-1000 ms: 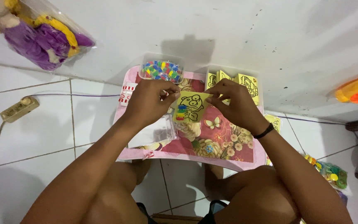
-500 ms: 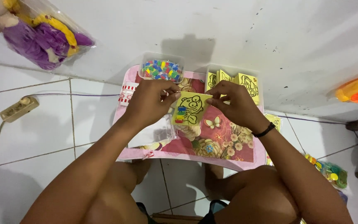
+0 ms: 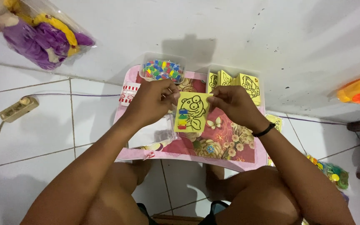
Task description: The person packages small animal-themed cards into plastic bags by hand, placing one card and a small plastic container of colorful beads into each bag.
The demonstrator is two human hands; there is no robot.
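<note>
Yellow card (image 3: 192, 111) between both hands' fingers (image 3: 172, 96)

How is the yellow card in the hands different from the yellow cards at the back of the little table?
The held yellow card is a single card, pinched between the left hand and the right hand; the stacked yellow cards are several, standing untouched in a clear tray. The held yellow card carries small coloured patches on its left side; the stacked yellow cards show only black outlines. Both are yellow with black line drawings.
</note>
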